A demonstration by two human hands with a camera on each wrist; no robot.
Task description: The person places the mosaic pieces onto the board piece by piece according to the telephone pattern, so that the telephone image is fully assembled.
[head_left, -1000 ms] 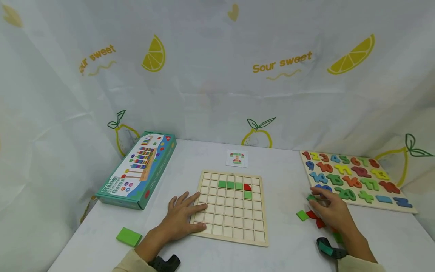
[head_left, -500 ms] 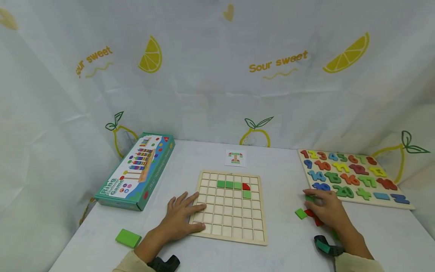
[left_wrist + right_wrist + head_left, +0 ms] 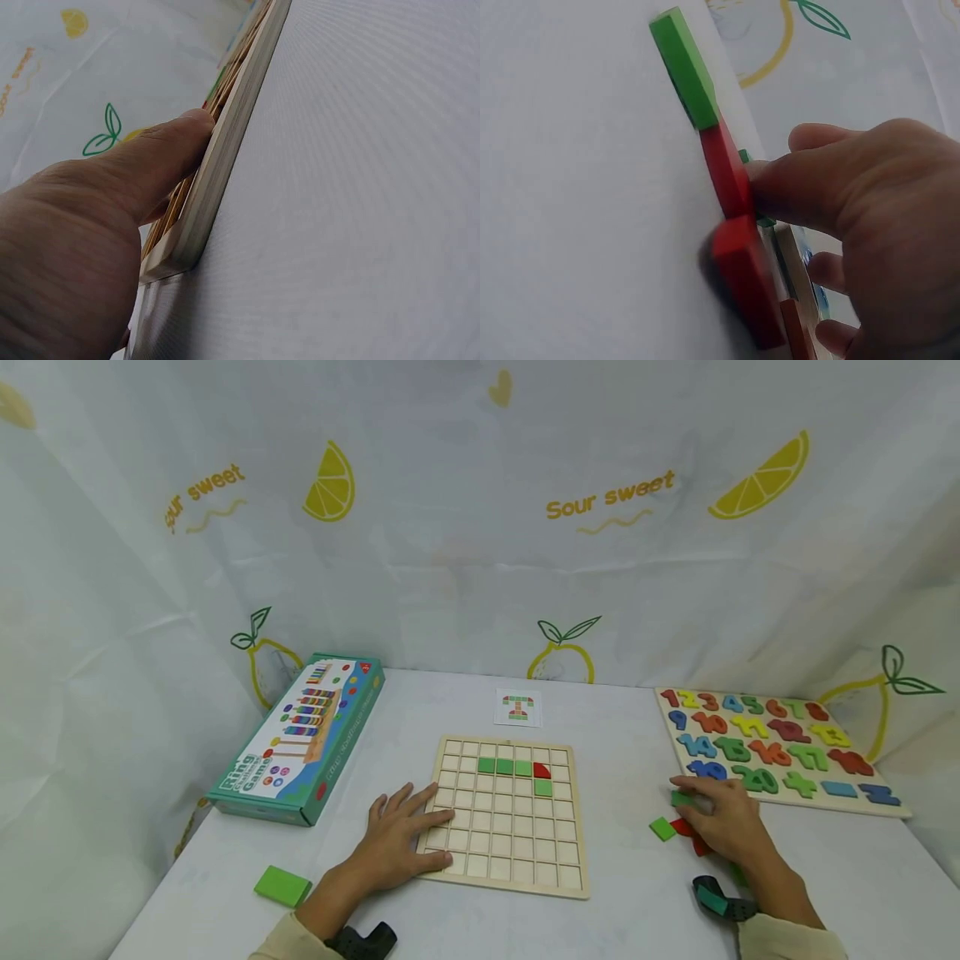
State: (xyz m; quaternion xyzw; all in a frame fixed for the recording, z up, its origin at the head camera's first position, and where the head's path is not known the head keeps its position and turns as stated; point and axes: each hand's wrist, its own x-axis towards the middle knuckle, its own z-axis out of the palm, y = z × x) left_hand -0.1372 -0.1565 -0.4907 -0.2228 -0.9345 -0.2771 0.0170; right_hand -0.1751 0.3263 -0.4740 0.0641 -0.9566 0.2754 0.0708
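My left hand point(image 3: 393, 843) lies spread on the left edge of a wooden grid board point(image 3: 506, 891); in the left wrist view its thumb presses on the board's rim point(image 3: 225, 157). On the grid, several green square tiles point(image 3: 505, 767) form a row, with a red quarter-round tile point(image 3: 542, 771) at its right end and one green tile point(image 3: 543, 788) below that. To the right, my right hand point(image 3: 723, 822) pinches a green tile point(image 3: 680, 798) between thumb and index finger, low over the table. A loose green tile point(image 3: 662, 829) and red tiles point(image 3: 681, 827) lie beside and under it.
A pattern card point(image 3: 517, 708) lies behind the board. At back right is a number puzzle board point(image 3: 780, 747), close to my right hand. A teal game box point(image 3: 300, 739) stands at the left, and a green block point(image 3: 282, 887) lies near my left wrist.
My right hand has lowered slightly, with the green tile between its fingers. The left hand stays on the board. The head view has shifted a little.
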